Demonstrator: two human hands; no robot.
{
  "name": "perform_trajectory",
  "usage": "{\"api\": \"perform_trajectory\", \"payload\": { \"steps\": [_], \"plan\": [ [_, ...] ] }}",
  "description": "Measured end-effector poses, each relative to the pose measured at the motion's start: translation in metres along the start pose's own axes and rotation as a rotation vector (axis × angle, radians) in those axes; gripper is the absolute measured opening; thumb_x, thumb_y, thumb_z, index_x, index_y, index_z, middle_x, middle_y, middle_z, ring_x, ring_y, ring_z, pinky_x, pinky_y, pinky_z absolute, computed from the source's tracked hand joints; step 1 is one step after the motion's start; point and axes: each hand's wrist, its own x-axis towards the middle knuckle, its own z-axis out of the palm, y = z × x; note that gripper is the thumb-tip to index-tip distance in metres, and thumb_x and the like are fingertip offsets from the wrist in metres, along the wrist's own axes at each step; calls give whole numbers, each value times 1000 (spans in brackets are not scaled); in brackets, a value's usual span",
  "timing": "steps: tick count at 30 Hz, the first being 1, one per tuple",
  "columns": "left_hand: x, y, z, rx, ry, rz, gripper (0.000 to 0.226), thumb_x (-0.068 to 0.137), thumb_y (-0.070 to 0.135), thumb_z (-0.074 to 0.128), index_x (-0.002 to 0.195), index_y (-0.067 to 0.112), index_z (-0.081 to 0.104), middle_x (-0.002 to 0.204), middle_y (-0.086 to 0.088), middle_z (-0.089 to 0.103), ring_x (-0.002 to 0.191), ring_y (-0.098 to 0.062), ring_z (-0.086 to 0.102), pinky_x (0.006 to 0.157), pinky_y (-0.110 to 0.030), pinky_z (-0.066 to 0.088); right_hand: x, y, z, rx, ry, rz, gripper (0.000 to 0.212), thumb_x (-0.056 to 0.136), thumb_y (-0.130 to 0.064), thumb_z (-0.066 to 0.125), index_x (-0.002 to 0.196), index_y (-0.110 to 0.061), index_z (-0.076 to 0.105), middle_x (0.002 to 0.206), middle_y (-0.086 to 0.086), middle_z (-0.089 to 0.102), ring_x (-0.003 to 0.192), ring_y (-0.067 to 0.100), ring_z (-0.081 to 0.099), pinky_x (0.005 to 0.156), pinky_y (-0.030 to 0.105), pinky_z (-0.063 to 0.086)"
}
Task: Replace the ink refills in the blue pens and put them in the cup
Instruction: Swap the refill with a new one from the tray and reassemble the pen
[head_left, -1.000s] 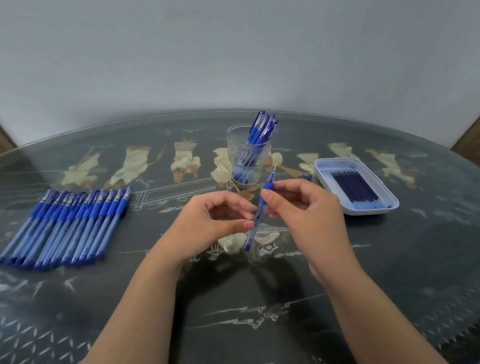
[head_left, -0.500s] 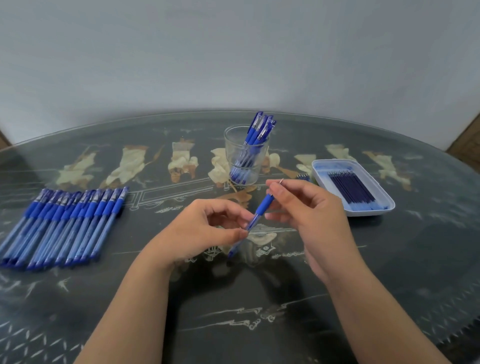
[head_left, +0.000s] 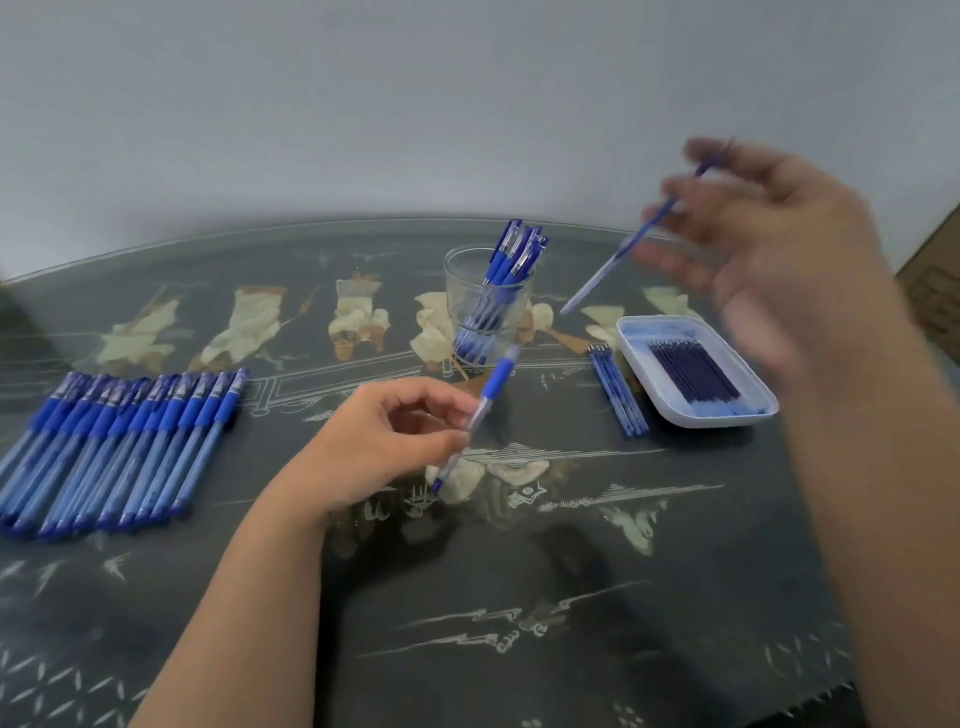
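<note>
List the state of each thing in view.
Left hand: pinching barrel, tilted, above table.
Right hand: blurred, holding refill aloft, apart from barrel.
Cup: upright, several pens inside.
Pen row: lying flat on table.
Tray: holding dark refills.
Loose refills: lying beside tray.

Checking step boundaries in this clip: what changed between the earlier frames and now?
The right hand has pulled the refill out of the pen barrel and swung up and to the right, pinching it; it is motion-blurred. The left hand still grips the pen barrel. The cup of pens, the row of pens on the left and the tray of refills stayed put.
</note>
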Motion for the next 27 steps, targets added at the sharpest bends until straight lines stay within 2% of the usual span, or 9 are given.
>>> {"api": "perform_trajectory", "payload": {
  "steps": [3, 6, 8, 12, 17, 22, 24, 27],
  "plan": [
    [4, -2, -3, -50, 203, 62, 26, 83, -8, 67, 97, 14, 72, 87, 1, 74, 76, -12, 67, 72, -23, 57, 34, -23, -8, -132, 4, -73, 18, 90, 1, 63, 102, -12, 65, 85, 5, 64, 75, 19, 67, 70, 34, 59],
    [9, -5, -4, -129, 409, 107, 23, 86, -4, 65, 108, 6, 67, 99, -6, 74, 85, -15, 68, 78, -28, 58, 56, 0, -5, -440, -81, 76, 20, 90, 2, 64, 109, -5, 65, 85, 8, 62, 67, 17, 64, 63, 34, 62],
    [11, -7, -4, -167, 480, 117, 24, 87, -2, 66, 111, 4, 65, 102, -9, 72, 87, -13, 68, 79, -27, 58, 63, 31, -5, -592, -131, 224, 25, 89, 5, 65, 114, 2, 64, 84, 11, 63, 65, 19, 65, 60, 35, 62],
    [12, -8, -3, -184, 532, 114, 22, 87, -1, 66, 108, 6, 65, 103, -9, 70, 84, -10, 67, 74, -22, 57, 69, 80, -16, -794, -156, 391, 41, 85, 6, 69, 124, 0, 60, 89, 14, 66, 74, 23, 66, 55, 33, 61],
    [14, -9, -1, -175, 543, 112, 21, 87, 0, 67, 107, 7, 65, 100, -6, 70, 82, -7, 67, 74, -24, 59, 71, 106, -20, -961, -166, 419, 46, 84, 4, 72, 127, -4, 57, 80, 7, 63, 72, 20, 68, 60, 35, 61],
    [16, -11, -2, -158, 537, 103, 19, 87, 2, 68, 102, 13, 67, 97, -2, 70, 84, -9, 67, 74, -26, 58, 75, 121, -19, -1064, -192, 418, 54, 81, 2, 76, 130, -8, 57, 89, 12, 64, 79, 26, 71, 66, 38, 62],
    [16, -11, -1, -157, 541, 101, 19, 87, 2, 68, 104, 11, 66, 98, -4, 70, 83, -9, 67, 73, -25, 59, 77, 126, -20, -1103, -203, 410, 56, 80, 0, 77, 131, -9, 57, 98, 14, 65, 74, 23, 70, 58, 34, 61],
    [16, -10, -1, -158, 545, 106, 20, 87, 2, 68, 106, 8, 66, 98, -4, 69, 83, -8, 66, 74, -26, 59, 78, 131, -21, -1166, -213, 381, 55, 79, -2, 79, 129, -10, 58, 123, 17, 61, 74, 24, 70, 54, 30, 59]
  ]
}}
